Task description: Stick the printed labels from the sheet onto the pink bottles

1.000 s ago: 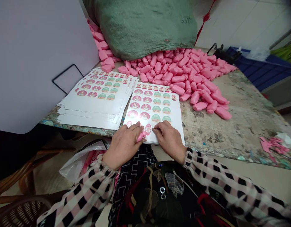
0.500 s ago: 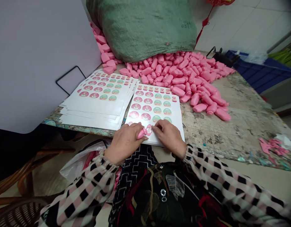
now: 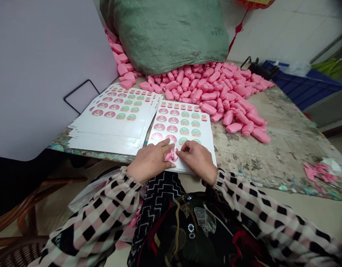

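My left hand point(image 3: 149, 159) is closed around a small pink plastic bottle point(image 3: 168, 156), its neck pointing right over the sticker sheet point(image 3: 207, 146). Close against the bottle is a pink label sticker point(image 3: 175, 155), lifted from the sheet and pinched by the fingertips of my right hand point(image 3: 200, 158). From this angle I cannot tell whether the sticker touches the bottle. Rows of pink and green round labels and small red ones are printed on the sheet. My left fingers hide part of its lower rows.
More sticker sheets point(image 3: 109, 128) lie stacked to the left, beside a grey panel point(image 3: 48, 66). Many pink bottles point(image 3: 210, 96) spill from under a green sack point(image 3: 173, 37). A blue crate point(image 3: 304, 89) stands at right. Pink scraps point(image 3: 319, 172) lie near the worn table's point(image 3: 260, 163) right edge.
My left hand has shifted slightly right with the bottle, bringing it closer to the sticker. Its fingers have spread further over the sheet. My right hand has barely moved.
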